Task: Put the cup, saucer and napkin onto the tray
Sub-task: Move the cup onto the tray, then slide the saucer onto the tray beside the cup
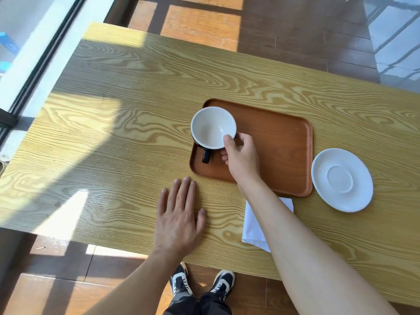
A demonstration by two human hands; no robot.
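Right hand (242, 159) pinches cup (212, 127) rim; left hand (179, 214) flat on table (113, 110).

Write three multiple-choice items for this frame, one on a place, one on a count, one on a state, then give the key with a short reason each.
1. Where is the round white ceramic saucer?
A. On the wooden table, right of the tray
B. On the tray
C. Under the cup

2. How many of the three task items are at the brown rectangular wooden tray?
A. None
B. One
C. Three

3. What is the right hand doing?
A. Lying flat on the table
B. Gripping the rim of the white-lined dark cup
C. Lifting the napkin

Key: 1 A, the saucer lies on the light wooden table beside the tray's right edge. 2 B, only the cup is there; the folded white napkin lies on the table under the forearm. 3 B, its fingers pinch the cup's rim, while the left hand lies flat.
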